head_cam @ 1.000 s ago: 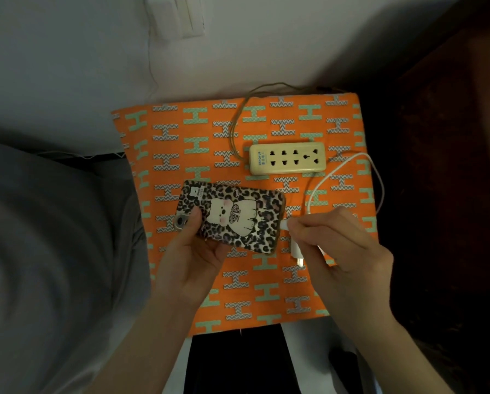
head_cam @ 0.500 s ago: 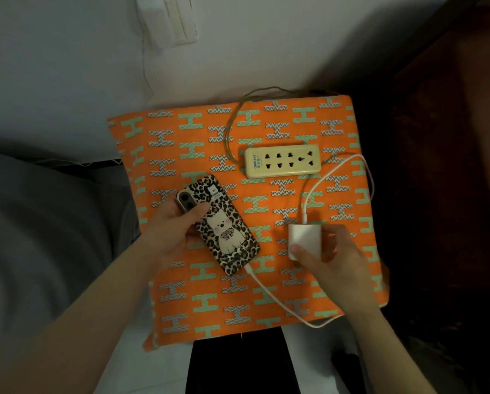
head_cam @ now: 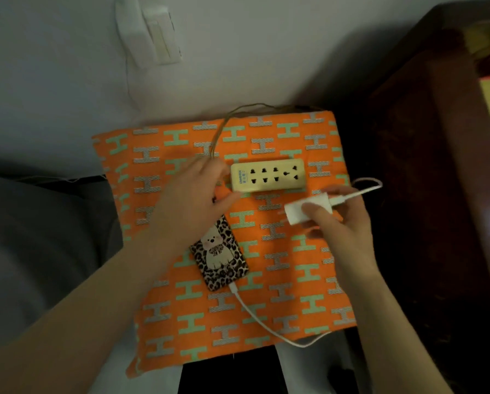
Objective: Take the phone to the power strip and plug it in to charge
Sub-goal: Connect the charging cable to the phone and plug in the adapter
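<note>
The phone [head_cam: 219,255], in a leopard-print case with a cartoon bear, lies face down on the orange patterned cushion [head_cam: 181,317]. A white cable [head_cam: 262,322] is plugged into its lower end. My right hand [head_cam: 342,223] holds the white charger adapter [head_cam: 296,211] just below the cream power strip [head_cam: 268,175], apart from it. My left hand [head_cam: 194,194] rests at the strip's left end, fingers touching its edge, and covers the phone's top.
The strip's brown cord [head_cam: 218,132] runs up behind the cushion to the white wall. A wall switch plate [head_cam: 150,32] is above. Dark wooden furniture [head_cam: 425,194] stands to the right. Grey fabric [head_cam: 39,237] lies at left.
My left hand let go of the phone, now lying on the cushion, and moved up to the strip's left end. My right hand lifted the adapter toward the strip.
</note>
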Demonstrator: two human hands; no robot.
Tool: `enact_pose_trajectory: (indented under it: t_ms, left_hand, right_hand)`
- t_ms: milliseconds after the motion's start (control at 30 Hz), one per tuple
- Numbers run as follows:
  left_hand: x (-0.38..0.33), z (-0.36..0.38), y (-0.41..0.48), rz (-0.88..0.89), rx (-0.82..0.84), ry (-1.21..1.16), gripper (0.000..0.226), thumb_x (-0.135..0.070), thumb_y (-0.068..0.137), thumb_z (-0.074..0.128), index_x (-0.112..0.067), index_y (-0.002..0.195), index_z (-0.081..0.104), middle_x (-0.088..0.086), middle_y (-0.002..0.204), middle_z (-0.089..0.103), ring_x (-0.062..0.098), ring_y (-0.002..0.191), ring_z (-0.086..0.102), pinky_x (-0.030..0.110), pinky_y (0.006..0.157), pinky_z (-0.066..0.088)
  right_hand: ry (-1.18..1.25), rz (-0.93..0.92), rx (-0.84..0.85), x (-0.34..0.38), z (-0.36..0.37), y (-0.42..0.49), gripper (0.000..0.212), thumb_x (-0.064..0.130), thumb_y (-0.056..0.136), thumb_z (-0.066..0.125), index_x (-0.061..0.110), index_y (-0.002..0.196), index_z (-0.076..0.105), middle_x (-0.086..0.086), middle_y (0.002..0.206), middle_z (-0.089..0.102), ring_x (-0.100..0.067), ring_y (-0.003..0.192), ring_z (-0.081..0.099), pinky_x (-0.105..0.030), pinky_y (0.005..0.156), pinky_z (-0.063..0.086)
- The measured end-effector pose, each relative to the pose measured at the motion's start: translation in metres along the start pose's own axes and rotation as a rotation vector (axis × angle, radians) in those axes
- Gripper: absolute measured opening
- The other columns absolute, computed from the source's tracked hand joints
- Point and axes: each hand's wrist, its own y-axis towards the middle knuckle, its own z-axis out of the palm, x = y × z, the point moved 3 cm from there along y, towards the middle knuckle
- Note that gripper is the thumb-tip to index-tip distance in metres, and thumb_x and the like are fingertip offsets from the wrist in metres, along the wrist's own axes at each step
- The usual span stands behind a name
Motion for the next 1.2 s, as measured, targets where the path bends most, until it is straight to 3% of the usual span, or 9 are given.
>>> enact_pose_trajectory:
  t_ms: [67, 167, 367, 633, 733, 867, 1000, 1100, 1200]
  left_hand:
    - [-0.018, 0.013, 0.014, 0.086, 0.031, -0.011, 0.052, -0.042, 0.081, 0.062, -0.016, 0.125, 0.051, 0.0, 0.127, 0.057, 0.016, 0.117, 0.052, 0.026, 0.094, 0.04]
    - [-0.026, 0.031, 0.032, 0.049, 0.08, -0.018, 0.065, -0.036, 0.079, 0.066, -0.016, 0.137, 0.044, 0.001, 0.138, 0.052, 0.019, 0.126, 0.047, 0.033, 0.103, 0.038]
    - [-0.015, 0.046, 0.041, -0.011, 0.058, -0.109, 0.049, -0.036, 0.072, 0.074, -0.018, 0.116, 0.061, -0.002, 0.108, 0.065, 0.017, 0.099, 0.058, 0.027, 0.08, 0.043]
    - [-0.008, 0.05, 0.043, 0.009, 0.02, -0.157, 0.032, -0.037, 0.072, 0.071, -0.017, 0.096, 0.067, -0.003, 0.091, 0.069, 0.015, 0.084, 0.06, 0.027, 0.07, 0.044]
    - [-0.009, 0.049, 0.043, 0.005, 0.013, -0.2, 0.025, -0.028, 0.072, 0.05, -0.012, 0.085, 0.066, -0.001, 0.079, 0.066, 0.019, 0.075, 0.058, 0.029, 0.063, 0.043]
    - [-0.012, 0.046, 0.042, 0.04, -0.06, -0.281, 0.033, -0.035, 0.066, 0.034, -0.017, 0.073, 0.06, -0.011, 0.068, 0.048, 0.013, 0.064, 0.045, 0.023, 0.056, 0.031]
    - [-0.012, 0.044, 0.04, 0.05, -0.1, -0.287, 0.036, -0.032, 0.067, 0.038, -0.01, 0.077, 0.065, -0.01, 0.073, 0.049, 0.014, 0.069, 0.047, 0.025, 0.059, 0.036]
    - [-0.012, 0.044, 0.038, 0.031, -0.072, -0.266, 0.005, -0.018, 0.07, 0.048, -0.022, 0.069, 0.051, -0.01, 0.07, 0.047, 0.013, 0.067, 0.046, 0.017, 0.057, 0.03]
    - [-0.013, 0.043, 0.037, 0.006, -0.036, -0.253, 0.022, -0.008, 0.071, 0.056, -0.025, 0.07, 0.043, -0.009, 0.071, 0.047, 0.012, 0.07, 0.045, 0.014, 0.06, 0.027]
  right_hand:
    - [-0.027, -0.09, -0.07, 0.015, 0.006, 0.014, 0.033, 0.025, 0.077, 0.077, 0.032, 0.101, 0.056, 0.003, 0.104, 0.065, -0.019, 0.087, 0.071, -0.024, 0.062, 0.059]
    - [-0.164, -0.192, -0.159, 0.029, 0.02, 0.031, 0.04, 0.031, 0.074, 0.079, 0.028, 0.107, 0.057, 0.013, 0.098, 0.064, -0.01, 0.087, 0.069, -0.037, 0.074, 0.061]
    - [-0.415, -0.396, -0.173, 0.037, 0.045, 0.047, 0.039, 0.037, 0.075, 0.077, 0.026, 0.106, 0.057, 0.005, 0.093, 0.065, -0.005, 0.076, 0.064, -0.013, 0.059, 0.052]
    - [-0.757, -0.517, -0.241, 0.037, 0.061, 0.04, 0.042, 0.046, 0.074, 0.073, 0.015, 0.101, 0.065, -0.005, 0.096, 0.066, -0.022, 0.086, 0.058, -0.038, 0.065, 0.052]
    - [-0.783, -0.51, -0.259, 0.035, 0.071, 0.037, 0.04, 0.04, 0.075, 0.075, 0.014, 0.104, 0.067, -0.008, 0.096, 0.064, -0.025, 0.08, 0.059, -0.041, 0.063, 0.054]
    - [-0.738, -0.495, -0.265, 0.035, 0.075, 0.042, 0.041, 0.035, 0.071, 0.077, 0.008, 0.102, 0.07, -0.01, 0.093, 0.062, -0.028, 0.079, 0.06, -0.041, 0.062, 0.054]
    - [-0.737, -0.52, -0.276, 0.033, 0.079, 0.039, 0.037, 0.029, 0.07, 0.08, 0.005, 0.098, 0.072, -0.015, 0.087, 0.064, -0.034, 0.076, 0.06, -0.043, 0.061, 0.054]
    - [-0.758, -0.54, -0.283, 0.03, 0.08, 0.036, 0.041, 0.027, 0.07, 0.081, 0.008, 0.105, 0.07, -0.018, 0.088, 0.065, -0.036, 0.079, 0.06, -0.04, 0.062, 0.05]
    - [-0.74, -0.553, -0.289, 0.025, 0.082, 0.033, 0.044, 0.025, 0.071, 0.082, 0.007, 0.109, 0.068, -0.021, 0.091, 0.064, -0.038, 0.083, 0.06, -0.043, 0.067, 0.051]
